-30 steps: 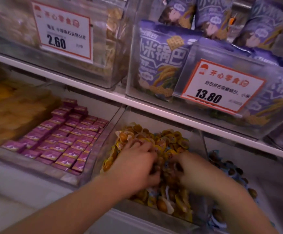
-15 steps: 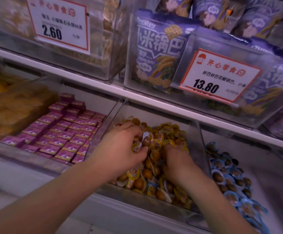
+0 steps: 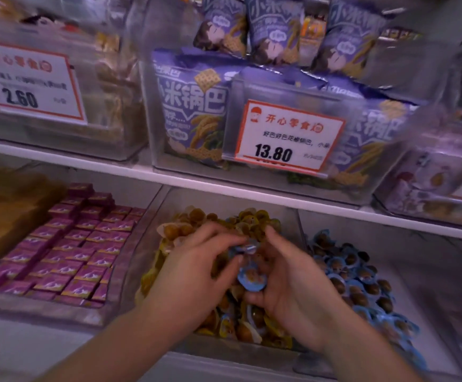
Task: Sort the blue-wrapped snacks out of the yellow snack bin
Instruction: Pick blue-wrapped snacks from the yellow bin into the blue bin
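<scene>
The left hand (image 3: 194,271) curls over the yellow snack bin (image 3: 152,260), its fingers pinching a blue-wrapped snack (image 3: 245,248). The right hand (image 3: 285,282) grips another blue-wrapped piece (image 3: 252,279) over the yellow pile; either slippery wrapper could slide free and sink back among the yellow ones

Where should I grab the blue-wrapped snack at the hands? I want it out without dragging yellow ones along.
Pinch the flat blue rim of the blue-wrapped snack from above and lift toward the blue bin on the right. It lies on top of the yellow snacks, against the right hand, its round face up; the left hand is beside it.
</scene>
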`<move>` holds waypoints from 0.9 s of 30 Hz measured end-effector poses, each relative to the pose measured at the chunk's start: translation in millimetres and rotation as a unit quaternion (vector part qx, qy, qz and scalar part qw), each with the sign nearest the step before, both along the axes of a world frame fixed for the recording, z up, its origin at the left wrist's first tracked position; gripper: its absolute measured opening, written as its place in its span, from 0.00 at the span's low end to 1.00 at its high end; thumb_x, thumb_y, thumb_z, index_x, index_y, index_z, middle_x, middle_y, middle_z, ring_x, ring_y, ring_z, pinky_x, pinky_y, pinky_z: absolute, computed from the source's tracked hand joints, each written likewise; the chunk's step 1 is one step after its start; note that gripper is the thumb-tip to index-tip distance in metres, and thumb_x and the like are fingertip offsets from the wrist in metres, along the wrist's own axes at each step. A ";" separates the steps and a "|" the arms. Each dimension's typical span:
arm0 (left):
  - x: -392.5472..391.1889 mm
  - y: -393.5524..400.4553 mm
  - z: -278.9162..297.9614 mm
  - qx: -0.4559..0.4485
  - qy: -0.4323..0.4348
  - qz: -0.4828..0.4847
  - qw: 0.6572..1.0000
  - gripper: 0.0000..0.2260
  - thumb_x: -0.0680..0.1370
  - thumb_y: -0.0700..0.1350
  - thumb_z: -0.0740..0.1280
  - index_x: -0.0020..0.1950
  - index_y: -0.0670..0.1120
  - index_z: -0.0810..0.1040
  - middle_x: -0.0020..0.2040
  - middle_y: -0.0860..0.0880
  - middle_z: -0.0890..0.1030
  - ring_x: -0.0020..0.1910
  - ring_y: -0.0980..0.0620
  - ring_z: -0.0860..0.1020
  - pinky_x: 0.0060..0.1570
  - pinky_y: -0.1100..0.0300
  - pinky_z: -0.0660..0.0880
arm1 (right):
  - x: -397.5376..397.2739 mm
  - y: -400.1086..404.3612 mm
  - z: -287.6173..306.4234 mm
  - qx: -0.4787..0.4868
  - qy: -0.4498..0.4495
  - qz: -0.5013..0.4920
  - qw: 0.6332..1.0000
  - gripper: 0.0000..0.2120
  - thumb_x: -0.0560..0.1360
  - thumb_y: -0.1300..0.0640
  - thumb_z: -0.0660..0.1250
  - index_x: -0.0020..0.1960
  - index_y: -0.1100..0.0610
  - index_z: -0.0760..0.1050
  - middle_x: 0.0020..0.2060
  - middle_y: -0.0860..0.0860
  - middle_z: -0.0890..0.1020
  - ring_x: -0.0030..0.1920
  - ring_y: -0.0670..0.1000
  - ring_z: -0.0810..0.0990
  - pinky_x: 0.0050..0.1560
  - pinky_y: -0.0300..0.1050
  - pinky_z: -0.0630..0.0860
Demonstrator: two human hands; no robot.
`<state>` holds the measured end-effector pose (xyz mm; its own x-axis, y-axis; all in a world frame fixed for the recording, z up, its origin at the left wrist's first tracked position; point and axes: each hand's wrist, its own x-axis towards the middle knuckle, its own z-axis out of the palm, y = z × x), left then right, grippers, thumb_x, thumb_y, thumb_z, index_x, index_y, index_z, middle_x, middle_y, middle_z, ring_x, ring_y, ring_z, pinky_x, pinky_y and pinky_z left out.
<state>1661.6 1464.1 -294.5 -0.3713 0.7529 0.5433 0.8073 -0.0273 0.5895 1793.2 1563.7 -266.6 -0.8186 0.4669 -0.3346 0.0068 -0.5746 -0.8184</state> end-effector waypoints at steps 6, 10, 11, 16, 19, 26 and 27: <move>24.0 12.5 7.1 0.057 -0.118 -0.142 0.981 0.15 0.80 0.45 0.63 0.64 0.56 0.79 0.63 0.61 0.78 0.64 0.59 0.76 0.60 0.69 0.70 | 41.6 21.9 6.6 0.213 -0.017 -0.132 0.968 0.12 0.74 0.48 0.69 0.48 0.56 0.84 0.39 0.55 0.82 0.31 0.49 0.77 0.25 0.41 0.68; 23.2 26.4 -5.3 -0.029 -0.083 -0.092 0.992 0.11 0.79 0.50 0.67 0.61 0.58 0.79 0.59 0.64 0.77 0.61 0.62 0.75 0.60 0.65 0.72 | 89.7 64.3 9.0 0.324 -0.094 -0.202 0.919 0.07 0.78 0.54 0.67 0.48 0.53 0.83 0.38 0.56 0.85 0.33 0.57 0.81 0.29 0.49 0.76; 24.2 30.5 -9.1 -0.074 -0.044 -0.099 0.991 0.12 0.78 0.52 0.68 0.62 0.58 0.79 0.61 0.65 0.75 0.63 0.64 0.73 0.63 0.64 0.70 | 102.1 76.8 6.2 0.346 -0.130 -0.218 0.903 0.07 0.78 0.55 0.67 0.48 0.53 0.84 0.40 0.55 0.86 0.38 0.59 0.83 0.34 0.54 0.81; 33.6 51.9 -30.8 -0.276 0.142 -0.173 0.935 0.35 0.69 0.73 0.58 0.73 0.62 0.66 0.72 0.66 0.62 0.70 0.62 0.65 0.70 0.61 0.63 | 165.9 131.3 -16.1 0.420 -0.285 -0.209 0.836 0.08 0.79 0.55 0.66 0.46 0.55 0.83 0.46 0.52 0.86 0.52 0.53 0.83 0.55 0.56 0.80; 30.4 62.2 -42.0 -0.304 0.184 -0.166 0.920 0.36 0.67 0.73 0.53 0.72 0.60 0.66 0.73 0.64 0.62 0.68 0.59 0.68 0.68 0.57 0.65 | 183.7 143.7 -20.1 0.437 -0.303 -0.232 0.814 0.12 0.79 0.53 0.66 0.41 0.54 0.85 0.39 0.46 0.87 0.48 0.47 0.83 0.51 0.47 0.77; 7.6 72.6 -43.3 -0.259 0.186 -0.154 0.935 0.17 0.71 0.63 0.65 0.59 0.61 0.74 0.53 0.60 0.75 0.51 0.55 0.77 0.51 0.55 0.74 | 136.8 116.1 -13.4 0.508 -0.169 -0.267 0.801 0.11 0.80 0.56 0.64 0.42 0.50 0.83 0.39 0.41 0.86 0.44 0.39 0.83 0.45 0.33 0.77; 1.1 71.9 -39.6 -0.247 0.166 -0.145 0.944 0.15 0.72 0.60 0.67 0.57 0.60 0.75 0.52 0.60 0.76 0.51 0.56 0.77 0.51 0.54 0.75 | 127.7 107.1 -14.8 0.521 -0.154 -0.246 0.803 0.11 0.80 0.56 0.64 0.43 0.48 0.83 0.40 0.40 0.86 0.44 0.38 0.82 0.44 0.30 0.75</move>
